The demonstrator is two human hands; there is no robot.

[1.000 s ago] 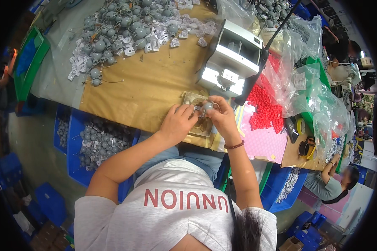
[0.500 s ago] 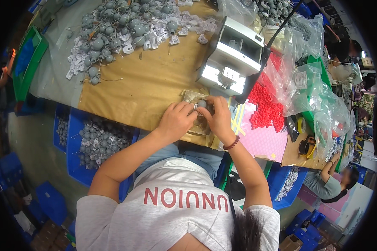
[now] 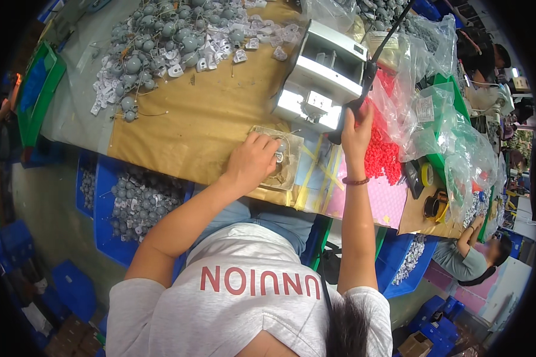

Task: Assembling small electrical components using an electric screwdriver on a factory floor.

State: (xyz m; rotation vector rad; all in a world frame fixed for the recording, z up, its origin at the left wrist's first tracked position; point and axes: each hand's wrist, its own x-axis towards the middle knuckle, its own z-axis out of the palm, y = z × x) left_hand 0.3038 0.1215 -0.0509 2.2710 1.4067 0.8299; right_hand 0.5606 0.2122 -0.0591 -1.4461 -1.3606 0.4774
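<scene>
My left hand (image 3: 253, 159) is closed at a square, worn fixture (image 3: 289, 168) on the bench, its fingertips pressing on a small white-and-grey part (image 3: 279, 156) seated there. Most of that part is hidden by the fingers. Farther right, my right hand (image 3: 357, 138) is stretched forward with its fingers around a long black tool (image 3: 370, 70), which lies along the side of a white-and-silver machine (image 3: 330, 70). A heap of grey balls with wires and white tabs (image 3: 187, 43) covers the far left of the bench.
Red small pieces (image 3: 382, 156) lie on a pink sheet to the right, beside clear plastic bags (image 3: 426, 113). Yellow tape (image 3: 427, 174) sits beyond. A blue bin (image 3: 104, 223) of grey parts stands below the bench edge at left. Another person (image 3: 467, 262) works at far right.
My right hand has left the fixture and moved right and forward to the black tool. My left hand stays at the fixture, its fingers now over the part. The view has shifted slightly.
</scene>
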